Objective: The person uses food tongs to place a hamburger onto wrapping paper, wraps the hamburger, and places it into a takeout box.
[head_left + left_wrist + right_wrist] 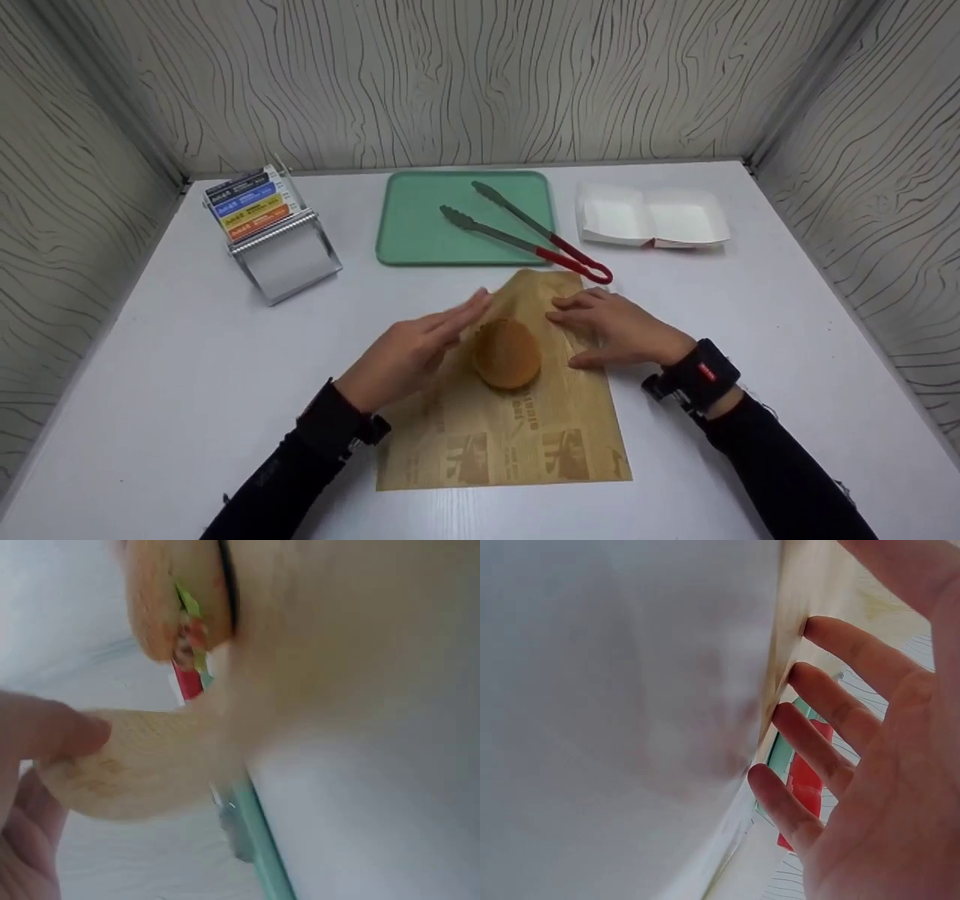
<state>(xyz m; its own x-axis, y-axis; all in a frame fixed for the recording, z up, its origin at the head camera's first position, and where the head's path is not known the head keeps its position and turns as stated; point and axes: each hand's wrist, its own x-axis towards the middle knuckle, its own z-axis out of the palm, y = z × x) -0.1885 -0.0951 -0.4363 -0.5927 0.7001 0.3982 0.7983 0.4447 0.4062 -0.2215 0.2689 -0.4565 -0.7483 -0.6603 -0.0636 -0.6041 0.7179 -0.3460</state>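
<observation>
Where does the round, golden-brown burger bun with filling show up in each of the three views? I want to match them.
Head: the round, golden-brown burger sits just below centre, on the brown printed paper.
Left wrist: the burger is at the top, left of centre, filling visible.
Right wrist: not in it.
Shared landmark: the flat green rectangular tray, partly seen in both wrist views.

A pale back wall (480,82) with dark, wavy wood-grain lines spans the top; matching side walls (60,187) line the left and right edges, grey strips (810,79) marking the corners above a white tabletop (187,375).
</observation>
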